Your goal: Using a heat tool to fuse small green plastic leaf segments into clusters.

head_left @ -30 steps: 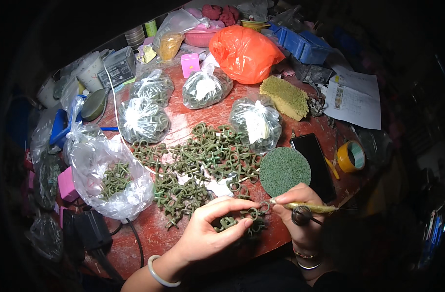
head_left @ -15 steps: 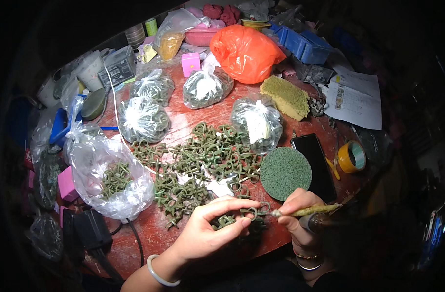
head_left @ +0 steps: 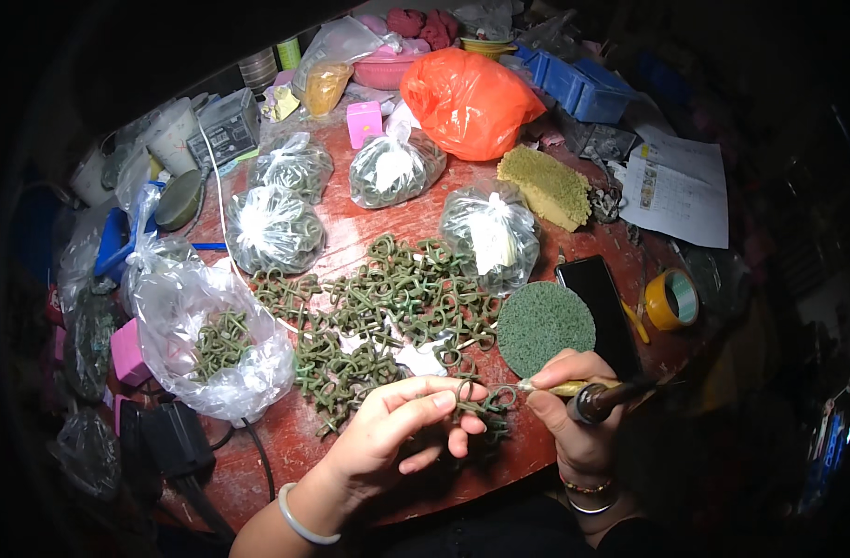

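The left hand (head_left: pixel 397 430) pinches a green ring cluster (head_left: pixel 476 405) between thumb and fingertips at the near table (head_left: pixel 351 242) edge, while the right hand (head_left: pixel 574 409) grips a soldering tool (head_left: pixel 588 395), tip at the cluster. The joining step seems in hand; next calls for steady tip contact. Both wrists rest low, forearms entering from below

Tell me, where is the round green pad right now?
Head view: the green pad lies right of centre, between the loose green rings and the dark phone, just above the right hand.
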Demonstrator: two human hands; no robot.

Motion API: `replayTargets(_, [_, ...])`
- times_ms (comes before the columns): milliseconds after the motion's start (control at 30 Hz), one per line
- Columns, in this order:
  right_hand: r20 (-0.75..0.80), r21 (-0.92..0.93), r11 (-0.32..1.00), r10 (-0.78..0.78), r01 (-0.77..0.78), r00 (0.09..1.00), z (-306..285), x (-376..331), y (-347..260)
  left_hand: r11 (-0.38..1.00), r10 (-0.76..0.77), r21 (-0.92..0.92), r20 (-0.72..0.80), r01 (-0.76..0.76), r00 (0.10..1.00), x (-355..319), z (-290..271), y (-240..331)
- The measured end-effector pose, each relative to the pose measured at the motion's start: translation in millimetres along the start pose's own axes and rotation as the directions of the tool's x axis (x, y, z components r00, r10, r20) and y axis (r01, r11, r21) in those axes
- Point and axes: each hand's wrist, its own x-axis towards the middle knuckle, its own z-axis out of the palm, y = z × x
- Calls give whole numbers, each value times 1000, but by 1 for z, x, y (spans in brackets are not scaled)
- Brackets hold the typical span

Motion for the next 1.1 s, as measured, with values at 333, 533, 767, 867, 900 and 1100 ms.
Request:
replayTargets(333, [262, -52, 998, -27, 42, 965, 0, 14, -8, 999, -13, -48, 112, 18, 994, 2, -9, -6])
replayTargets(533, [263, -15, 994, 109, -109, 959, -4, 13, -4, 1000, 0, -8, 58, 1, 998, 0, -5, -4])
replayTargets(767, [318, -44, 998, 55, -43, 946, -5, 15, -12, 999, -43, -3, 42, 43, 998, 0, -1, -4])
replayTargets(867, [300, -73, 993, 108, -90, 948, -3, 16, -16, 995, -64, 77, 11, 62, 998, -2, 2, -2])
replayTargets(900, [258, -43, 994, 108, -100, 960, -1, 15, -9, 996, -35, 87, 22, 32, 999, -2, -1, -2])
replayTargets(1100, [33, 200, 940, 276, -276, 961, -3, 6, -7, 999, 25, 36, 49, -27, 998, -3, 2, 3])
